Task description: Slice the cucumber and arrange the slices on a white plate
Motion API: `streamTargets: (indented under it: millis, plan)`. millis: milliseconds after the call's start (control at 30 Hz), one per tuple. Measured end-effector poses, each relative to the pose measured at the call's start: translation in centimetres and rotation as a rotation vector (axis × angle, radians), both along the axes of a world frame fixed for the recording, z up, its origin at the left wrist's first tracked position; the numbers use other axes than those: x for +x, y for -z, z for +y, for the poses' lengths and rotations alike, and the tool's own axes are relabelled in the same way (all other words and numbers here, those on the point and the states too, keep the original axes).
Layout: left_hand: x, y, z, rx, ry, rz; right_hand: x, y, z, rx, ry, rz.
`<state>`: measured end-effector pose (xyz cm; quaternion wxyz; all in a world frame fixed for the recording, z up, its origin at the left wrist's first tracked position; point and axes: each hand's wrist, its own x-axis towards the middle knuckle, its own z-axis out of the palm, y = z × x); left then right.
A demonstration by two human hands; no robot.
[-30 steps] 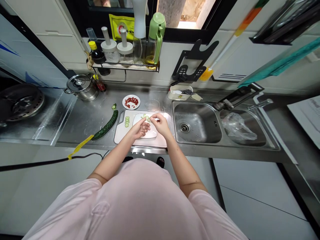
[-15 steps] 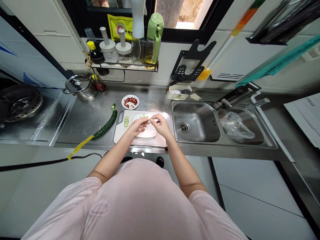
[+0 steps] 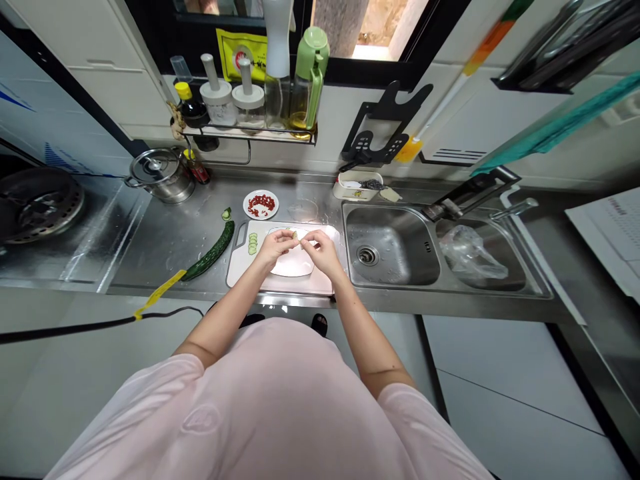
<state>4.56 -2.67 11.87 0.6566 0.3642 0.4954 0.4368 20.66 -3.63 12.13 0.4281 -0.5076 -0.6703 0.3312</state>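
Left grip [image 3: 277, 248] is what I have closed on a thin cucumber slice [image 3: 295, 235], pinched between thumb and fingertips; the right grip [image 3: 322, 251] meets it from the other side, its fingertips drawn together at the edge, though I cannot tell whether they actually have hold of it. The slice is up over the far part of the white plate [image 3: 292, 268], which sits on the cutting board [image 3: 239, 272]

By my judgement it weighs almost nothing and is wet, slippery and fragile: it should bend a little, then crack under a hard squeeze. I would take it by the rind at the rim, with light pads, and keep off the soft middle

To the left of the plate, a short row of cut slices [image 3: 253, 243] overlaps on the board; I would peel up just 1 at a time by its outer edge. The whole cucumber [image 3: 213, 255] lies on the counter [image 3: 160, 250] beside the board, bumpy, firm and heavier, best gripped around the middle. Behind the board stands a small dish [image 3: 245, 206] of red pieces [image 3: 268, 201]
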Motion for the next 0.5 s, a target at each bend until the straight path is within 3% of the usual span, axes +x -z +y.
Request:
streamTargets:
  millis: [500]
  plan:
    - [0.62,0.83,0.57,0.163,0.053,-0.005,0.56,0.95,0.51,-0.044,0.001,0.016]
